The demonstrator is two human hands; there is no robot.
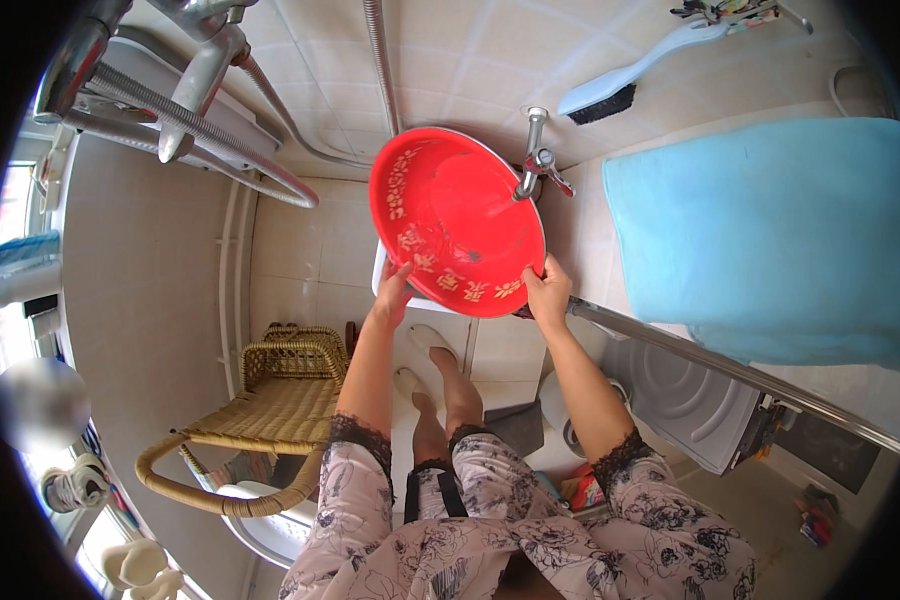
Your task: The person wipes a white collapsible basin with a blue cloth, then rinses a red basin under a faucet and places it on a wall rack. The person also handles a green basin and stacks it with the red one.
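Both my hands hold a red wash basin (450, 187) with pale printed patterns and characters on its inner wall. My left hand (394, 292) grips the near left rim, its thumb over the edge. On the near right rim is my right hand (549, 294), thumb inside. A metal wall tap (534, 161) reaches over the basin's right side, and a clear stream seems to run from its spout into the basin. Some water and small dark marks show on the bottom. Part of a white sink or tub (381, 270) shows beneath the basin.
A light-blue cloth (757, 232) covers the counter at right. A brush (607, 94) hangs on the tiled wall. At upper left a mixer tap (195, 97) and metal hoses jut out. A wicker chair (285, 405) stands left of my legs, a washing machine (690, 397) under the counter.
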